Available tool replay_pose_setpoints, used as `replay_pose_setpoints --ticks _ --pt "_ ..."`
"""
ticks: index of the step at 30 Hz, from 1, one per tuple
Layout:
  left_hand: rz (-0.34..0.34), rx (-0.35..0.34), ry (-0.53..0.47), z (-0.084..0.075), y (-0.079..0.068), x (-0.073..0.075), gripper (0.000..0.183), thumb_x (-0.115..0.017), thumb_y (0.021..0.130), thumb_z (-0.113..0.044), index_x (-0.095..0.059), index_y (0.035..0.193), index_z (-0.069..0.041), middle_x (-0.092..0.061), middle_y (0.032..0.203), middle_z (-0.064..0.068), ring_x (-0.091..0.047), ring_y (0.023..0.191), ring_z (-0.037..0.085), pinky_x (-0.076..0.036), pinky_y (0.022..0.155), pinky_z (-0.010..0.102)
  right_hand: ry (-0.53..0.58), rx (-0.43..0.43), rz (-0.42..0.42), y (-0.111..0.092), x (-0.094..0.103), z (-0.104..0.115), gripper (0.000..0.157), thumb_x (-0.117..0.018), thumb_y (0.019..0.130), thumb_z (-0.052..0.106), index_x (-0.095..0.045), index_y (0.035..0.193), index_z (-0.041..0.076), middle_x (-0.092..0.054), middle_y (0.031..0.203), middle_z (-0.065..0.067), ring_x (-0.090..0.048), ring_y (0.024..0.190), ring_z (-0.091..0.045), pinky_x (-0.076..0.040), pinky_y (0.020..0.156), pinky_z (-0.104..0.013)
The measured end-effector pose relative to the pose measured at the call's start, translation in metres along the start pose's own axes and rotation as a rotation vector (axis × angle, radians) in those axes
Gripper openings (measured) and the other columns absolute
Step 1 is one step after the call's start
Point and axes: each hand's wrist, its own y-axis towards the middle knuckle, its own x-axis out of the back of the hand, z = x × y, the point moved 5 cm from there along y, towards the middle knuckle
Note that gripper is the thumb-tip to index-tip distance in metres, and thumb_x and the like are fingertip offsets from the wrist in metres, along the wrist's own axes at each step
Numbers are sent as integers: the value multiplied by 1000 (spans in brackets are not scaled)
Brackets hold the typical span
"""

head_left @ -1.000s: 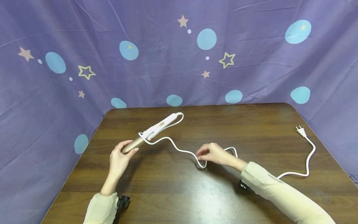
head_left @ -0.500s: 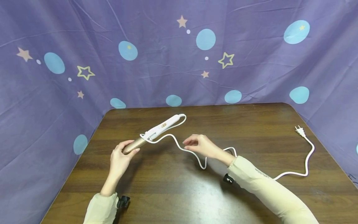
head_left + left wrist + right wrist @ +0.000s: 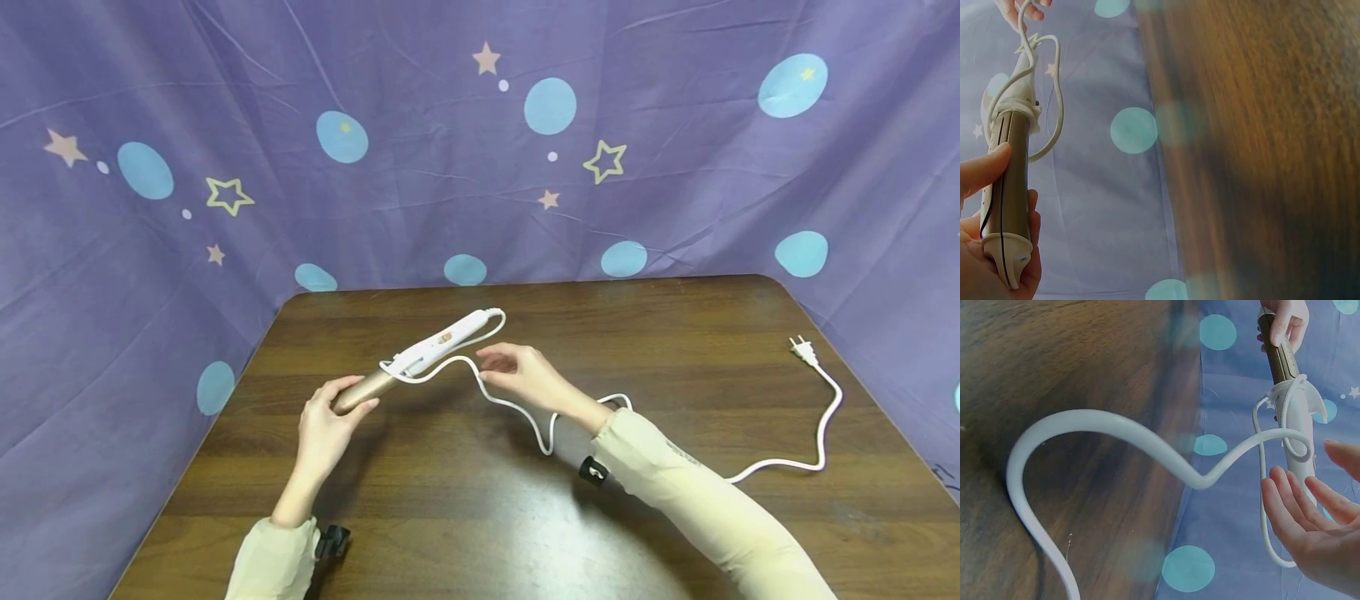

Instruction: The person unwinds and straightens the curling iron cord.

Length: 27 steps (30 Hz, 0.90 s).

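A curling iron with a white handle and a gold barrel slants up to the right over the table's left half. My left hand grips the far end of its barrel, thumb on one side and fingers on the other, as the left wrist view of the barrel also shows. The white cord loops round the iron where barrel meets handle, then sags towards the right. Beside the handle is my right hand, its fingertips right by the cord. In the right wrist view the fingers are loosely spread, holding nothing.
The cord's two-pin plug lies at the right of the brown wooden table. Part of the cord passes behind my right forearm. A purple curtain with stars and dots hangs behind the table. Each sleeve has a black wrist device.
My right hand has let the cord slip and moved left and up along it, towards the handle. My left hand keeps its grip; the iron has tipped slightly down to the right.
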Motion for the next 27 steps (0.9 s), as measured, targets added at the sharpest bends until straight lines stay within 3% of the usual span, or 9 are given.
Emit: replay_pose_setpoints --ticks 8,16,23,27 --pt "-7 -37 -9 -2 -1 -1 39 -79 62 -8 -64 98 -5 -64 91 15 -51 78 27 -31 68 37 35 -23 7 5 -3 0 35 -62 81 13 -57 112 -2 -66 91 -10 -61 84 -18 -45 77 -26" --pt "-12 -51 -6 -5 -2 -1 38 -79 62 -10 -65 97 -6 -64 90 14 -51 76 27 -32 67 37 101 -27 31 4 -6 6 32 -60 80 6 -59 111 -2 -65 92 -16 -62 78 -15 -47 67 -22" --pt "-11 -60 8 -4 -2 -2 38 -79 61 -9 -65 97 -6 -64 90 15 -52 79 29 -32 69 39 207 2 20 -2 -3 17 31 -60 80 0 -58 111 -5 -65 92 -17 -64 80 -24 -49 68 -35" --pt "3 -79 23 -3 -2 -3 38 -79 61 -9 -65 97 -5 -64 91 14 -53 80 29 -32 71 38 251 9 11 -3 0 24 31 -60 80 -2 -58 111 -5 -65 94 -17 -63 82 -25 -49 70 -32"
